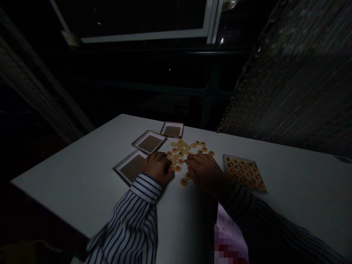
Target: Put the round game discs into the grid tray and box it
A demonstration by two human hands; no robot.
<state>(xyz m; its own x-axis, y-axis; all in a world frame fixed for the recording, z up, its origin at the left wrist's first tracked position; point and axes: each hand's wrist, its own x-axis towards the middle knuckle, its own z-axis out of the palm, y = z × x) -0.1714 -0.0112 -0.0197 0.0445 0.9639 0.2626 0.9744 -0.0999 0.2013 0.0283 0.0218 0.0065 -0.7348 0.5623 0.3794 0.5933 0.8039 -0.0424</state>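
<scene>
Several round wooden chess pieces (pixel 183 149) with red and black marks lie loose in a heap on the white table (pixel 82 176). My left hand (pixel 158 167) rests at the heap's left edge, fingers curled down onto the pieces. On the right side of the heap my right hand (pixel 205 169) lies with fingers bent, its fingertips touching pieces. A clear tray (pixel 244 172) to the right holds several pieces laid in rows. Both sleeves are striped.
Three shallow square box parts with brown insides lie left of the heap: one near my left wrist (pixel 131 168), one behind it (pixel 149 142), one at the back (pixel 172 129). The room is dark. A window frame (pixel 143 35) is behind the table.
</scene>
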